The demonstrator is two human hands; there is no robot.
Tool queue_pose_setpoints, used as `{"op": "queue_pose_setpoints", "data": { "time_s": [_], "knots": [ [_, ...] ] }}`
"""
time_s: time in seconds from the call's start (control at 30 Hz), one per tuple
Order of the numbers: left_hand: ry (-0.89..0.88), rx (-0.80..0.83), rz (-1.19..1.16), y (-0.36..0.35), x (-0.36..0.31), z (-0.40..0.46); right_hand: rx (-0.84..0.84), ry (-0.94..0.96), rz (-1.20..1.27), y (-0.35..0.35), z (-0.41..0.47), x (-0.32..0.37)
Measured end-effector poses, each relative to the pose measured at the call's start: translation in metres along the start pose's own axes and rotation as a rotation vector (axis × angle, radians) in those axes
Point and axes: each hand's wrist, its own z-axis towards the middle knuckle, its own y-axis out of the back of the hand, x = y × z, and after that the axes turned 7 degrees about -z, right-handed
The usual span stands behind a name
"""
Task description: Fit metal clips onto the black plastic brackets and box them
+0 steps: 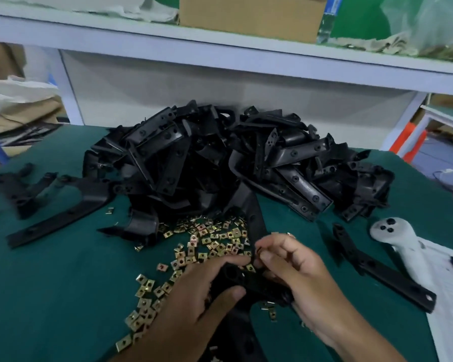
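The left hand (194, 304) is gripping a black plastic bracket (249, 282) near the front edge of the green table (63, 283), fingers curled over its top and thumb pressing its near face. The right hand (298, 273) is curling round the bracket's right end, its fingertips (266, 256) pinching what looks like a small brass-coloured clip (259, 250) against the bracket's upper edge — the clip is mostly hidden, so how it is seated cannot be told. Loose metal clips (209, 241) are lying scattered across the middle of the surface, trailing toward the front-left. Behind them a big pile of black brackets (220, 158) is sitting toward the back edge. More single brackets are lying at the left edge (55, 220) and toward the right edge (382, 270) — the latter just beside a white handheld controller (392, 236). A cardboard box (251, 14) is standing on the shelf above.
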Motion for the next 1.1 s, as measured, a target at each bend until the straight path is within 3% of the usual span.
{"op": "queue_pose_setpoints", "data": {
  "time_s": [0.27,0.47,0.67,0.87,1.1],
  "knots": [
    [0.025,0.049,-0.232,0.006,-0.008,-0.002,0.025,0.018,0.11,0.003,-0.005,-0.003],
    [-0.001,-0.002,-0.317,0.007,-0.015,-0.007,0.055,0.034,0.176,0.0,-0.006,-0.002],
    [0.017,0.007,-0.406,-0.005,-0.017,-0.015,0.08,0.095,0.13,0.004,-0.011,0.009],
    [0.014,0.017,-0.438,-0.013,-0.017,-0.014,0.123,0.163,-0.116,0.006,-0.017,0.016],
    [0.015,-0.006,-0.539,-0.01,-0.019,-0.01,0.136,0.143,-0.131,0.007,-0.019,0.018]
  ]
}}
